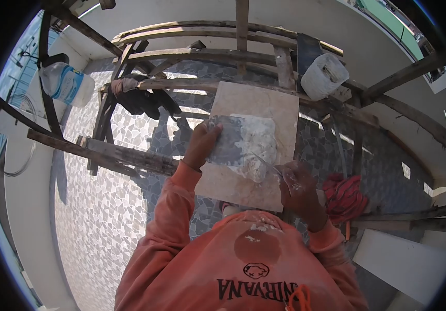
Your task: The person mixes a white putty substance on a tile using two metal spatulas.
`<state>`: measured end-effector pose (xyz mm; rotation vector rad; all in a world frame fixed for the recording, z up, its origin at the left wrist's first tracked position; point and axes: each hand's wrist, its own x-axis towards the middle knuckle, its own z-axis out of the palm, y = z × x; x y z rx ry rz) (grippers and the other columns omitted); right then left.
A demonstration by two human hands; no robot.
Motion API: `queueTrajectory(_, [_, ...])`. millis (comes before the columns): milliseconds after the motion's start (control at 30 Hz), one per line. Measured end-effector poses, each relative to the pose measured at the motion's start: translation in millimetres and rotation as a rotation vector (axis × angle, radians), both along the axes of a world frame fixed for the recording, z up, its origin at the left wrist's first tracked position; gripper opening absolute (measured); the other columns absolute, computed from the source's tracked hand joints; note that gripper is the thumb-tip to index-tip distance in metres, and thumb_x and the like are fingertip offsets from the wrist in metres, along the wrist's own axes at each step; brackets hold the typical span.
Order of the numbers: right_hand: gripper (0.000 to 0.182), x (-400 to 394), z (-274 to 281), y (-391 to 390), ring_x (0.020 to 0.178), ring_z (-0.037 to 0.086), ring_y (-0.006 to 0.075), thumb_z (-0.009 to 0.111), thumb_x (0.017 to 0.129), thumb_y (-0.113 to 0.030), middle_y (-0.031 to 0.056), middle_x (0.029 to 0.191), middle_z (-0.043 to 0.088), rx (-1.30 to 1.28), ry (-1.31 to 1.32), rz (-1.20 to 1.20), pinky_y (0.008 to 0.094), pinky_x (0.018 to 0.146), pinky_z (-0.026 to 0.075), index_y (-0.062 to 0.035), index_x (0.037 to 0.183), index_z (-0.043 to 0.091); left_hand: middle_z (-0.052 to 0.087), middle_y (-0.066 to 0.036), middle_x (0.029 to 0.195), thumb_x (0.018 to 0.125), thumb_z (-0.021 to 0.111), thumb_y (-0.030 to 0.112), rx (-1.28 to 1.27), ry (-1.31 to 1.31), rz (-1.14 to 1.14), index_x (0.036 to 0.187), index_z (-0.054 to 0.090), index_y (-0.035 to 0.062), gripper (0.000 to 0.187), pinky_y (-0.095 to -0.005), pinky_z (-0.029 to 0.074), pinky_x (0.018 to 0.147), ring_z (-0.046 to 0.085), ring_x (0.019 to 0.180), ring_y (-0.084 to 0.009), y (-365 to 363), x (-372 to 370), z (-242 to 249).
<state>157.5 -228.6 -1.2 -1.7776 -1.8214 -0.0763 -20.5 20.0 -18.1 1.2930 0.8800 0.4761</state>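
A beige board lies in front of my body, with a heap of wet white putty spread on its middle. My left hand is closed on the left edge of a flat grey metal scraper plate, whose right edge meets the putty. On the right, my right hand is closed around the handle of a putty knife; its thin blade points up and left over the putty. White smears cover the right fingers. Most of the knife's handle is hidden in that hand.
Wooden scaffold beams surround the board. A white plastic container stands at the upper right, and a labelled plastic jug hangs at the left. Dark cloth drapes a beam; red cloth lies at right. The floor has a stone-mosaic pattern.
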Motion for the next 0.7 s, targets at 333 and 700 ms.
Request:
queueTrajectory(333, [0.041, -29.8, 1.6, 21.2, 0.094, 0.056, 0.0259, 0.068, 0.076, -0.018, 0.0087, 0.1, 0.055, 0.006, -0.11, 0.192, 0.0424, 0.081, 0.049, -0.0033, 0.115, 0.064, 0.07, -0.019, 0.084, 0.09, 0.062, 0.022, 0.33, 0.282, -0.033, 0.105, 0.063, -0.0101, 0.035, -0.0393, 0.05, 0.069, 0.067, 0.076, -0.0253, -5.0, 0.5, -2.2])
queueTrajectory(700, [0.024, 10.2, -42.8, 71.5, 0.094, 0.056, 0.0258, 0.06, 0.082, -0.011, 0.0083, 0.098, 0.056, -0.013, -0.176, 0.065, 0.043, 0.083, 0.047, -0.0082, 0.105, 0.065, 0.068, -0.027, 0.086, 0.09, 0.063, 0.023, 0.519, 0.416, -0.147, 0.11, 0.059, -0.0087, 0.038, -0.0438, 0.051, 0.071, 0.068, 0.082, -0.0408, -21.8, -23.1, -8.7])
